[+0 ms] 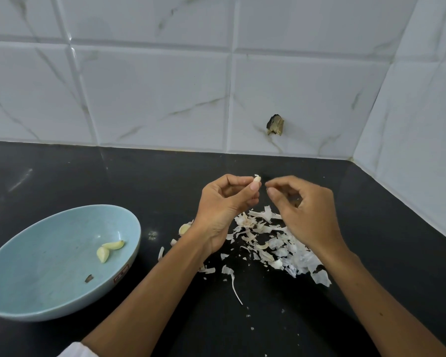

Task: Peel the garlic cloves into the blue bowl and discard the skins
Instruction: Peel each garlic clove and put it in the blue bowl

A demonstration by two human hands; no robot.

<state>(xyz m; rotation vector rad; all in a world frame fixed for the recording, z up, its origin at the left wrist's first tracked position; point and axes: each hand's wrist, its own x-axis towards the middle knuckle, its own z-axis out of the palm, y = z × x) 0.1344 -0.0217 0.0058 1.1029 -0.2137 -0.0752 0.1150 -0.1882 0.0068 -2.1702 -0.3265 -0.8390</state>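
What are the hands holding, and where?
The left hand pinches a garlic clove by its lower end, at the fingertips. The right hand is curled; whether it holds anything cannot be told.

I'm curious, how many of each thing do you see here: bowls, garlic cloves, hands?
Blue bowl: 1
Peeled cloves in it: 2
Held clove: 1
Loose clove on the counter: 1
Left hand, right hand: 2
Total: 7, skins not counted.

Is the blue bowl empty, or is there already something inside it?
Not empty, but nearly: the blue bowl holds two peeled garlic cloves and one small dark scrap.
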